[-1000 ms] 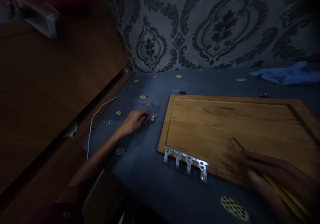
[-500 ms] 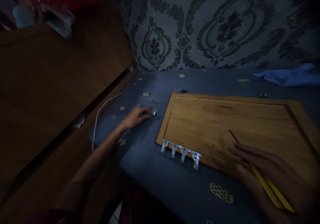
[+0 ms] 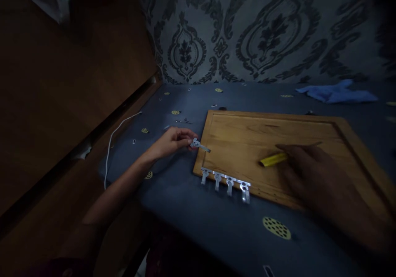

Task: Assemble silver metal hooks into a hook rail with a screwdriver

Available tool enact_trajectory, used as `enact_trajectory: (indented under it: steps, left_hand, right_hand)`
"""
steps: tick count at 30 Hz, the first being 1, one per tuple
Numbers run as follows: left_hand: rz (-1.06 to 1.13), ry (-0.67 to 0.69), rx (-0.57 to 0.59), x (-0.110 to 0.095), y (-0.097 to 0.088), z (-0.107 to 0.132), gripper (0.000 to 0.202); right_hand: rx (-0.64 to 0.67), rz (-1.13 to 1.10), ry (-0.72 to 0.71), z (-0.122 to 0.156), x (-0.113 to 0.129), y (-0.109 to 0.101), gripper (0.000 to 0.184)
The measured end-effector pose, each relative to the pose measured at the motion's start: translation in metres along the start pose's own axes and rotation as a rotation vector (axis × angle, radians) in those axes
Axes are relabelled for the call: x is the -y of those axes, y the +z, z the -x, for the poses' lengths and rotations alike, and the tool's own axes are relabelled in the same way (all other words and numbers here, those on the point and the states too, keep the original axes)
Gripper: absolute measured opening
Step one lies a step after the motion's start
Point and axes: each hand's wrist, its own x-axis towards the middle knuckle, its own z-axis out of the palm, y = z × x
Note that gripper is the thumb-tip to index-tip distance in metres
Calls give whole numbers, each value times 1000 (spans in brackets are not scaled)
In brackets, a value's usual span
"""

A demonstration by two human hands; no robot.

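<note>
My left hand [image 3: 173,140] pinches a small silver metal bracket [image 3: 199,145] just off the left edge of a wooden panel [image 3: 247,145], which lies flat on a blue patterned surface [image 3: 198,223]. My right hand [image 3: 309,167] hovers blurred over the panel's middle and grips a yellow-handled tool [image 3: 274,159], its handle end pointing left. A metal strip with several hooks [image 3: 225,182] is fixed along the panel's near left edge.
Small loose metal parts [image 3: 182,121] lie on the blue surface behind my left hand. A white cable [image 3: 116,134] runs along a wooden furniture side [image 3: 62,104] on the left. A blue cloth [image 3: 335,92] lies at the back right below a patterned wall [image 3: 262,29].
My left hand picked a bracket from the loose parts and carried it right to the panel's edge. My right hand turned and moved left over the panel with the yellow tool.
</note>
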Motion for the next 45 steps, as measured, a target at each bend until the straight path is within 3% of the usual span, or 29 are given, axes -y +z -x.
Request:
enact_trajectory:
  steps: [4,7,11,14,19,23,27,30,35,45]
  left_hand:
    - [55,1,53,-13,14,5,14]
    - [74,0,118,-20,26,6,15]
    - [94,34,196,-29,45,1,16]
    - [75,94,238,-33,55,-4,14]
    - [120,108,245,-29,65,-12,11]
    - [32,183,125,-25,73,-12,15]
    - [-231,294,-9,-25,80,-6,16]
    - [-394,380,-40,-24,85,0,22]
    - [-561,542,-39,-20,92,7,64]
    - [-650,534,-55,-18,97,9,63]
  right_hand:
    - [4,-26,-2,0,13,-11,33]
    - [-33,-114,-4,6,41,-29,28]
    - [42,-670,19,8,92,-48,20]
    - [126,-825,76,9,111,-51,18]
    - [157,-939,242,16,109,-48,26]
    - [109,-982,338,21,108,-45,34]
    - [93,-965,358,23,107,-43,32]
    - [75,-960,368,24,105,-44,27]
    - [58,-974,368,23,103,-43,22]
    - [86,-1008,383,22,107,-44,21]
